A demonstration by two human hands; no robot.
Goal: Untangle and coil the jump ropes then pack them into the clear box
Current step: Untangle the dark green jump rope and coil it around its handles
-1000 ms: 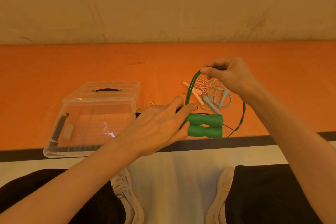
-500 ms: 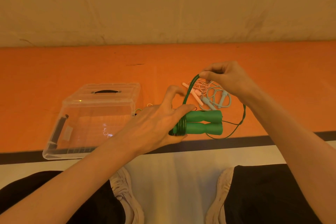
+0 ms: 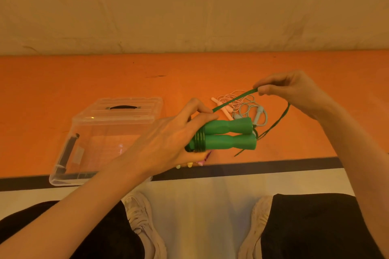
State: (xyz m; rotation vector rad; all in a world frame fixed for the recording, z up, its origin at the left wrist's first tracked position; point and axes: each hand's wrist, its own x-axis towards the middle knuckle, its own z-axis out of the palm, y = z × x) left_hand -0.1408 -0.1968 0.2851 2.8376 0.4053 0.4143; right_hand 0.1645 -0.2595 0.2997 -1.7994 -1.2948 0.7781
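— What have you got in each hand?

— My left hand [image 3: 168, 143] grips the two moulded green plastic jump-rope handles [image 3: 228, 135] side by side; both are waisted in the middle and flared at the ends, smooth, with ribbed collars at my fingers; several turns of cord wrap that end. My right hand [image 3: 292, 90] pinches the flat woven green cord [image 3: 233, 100] between thumb and forefinger.

— Which way do the handles point?

— Their long axis runs left to right, nearly level, free ends toward my right; they are held above the orange mat [image 3: 63, 82]; the cord rises taut from them to my right hand, then a loop hangs down.

— And the rest?

— The clear, hard plastic box [image 3: 117, 111] with a dark handle lies on the mat to the left; a thin pink rope with pale handles [image 3: 229, 101] and a pale blue rope [image 3: 255, 113] lie tangled together beyond the green handles.
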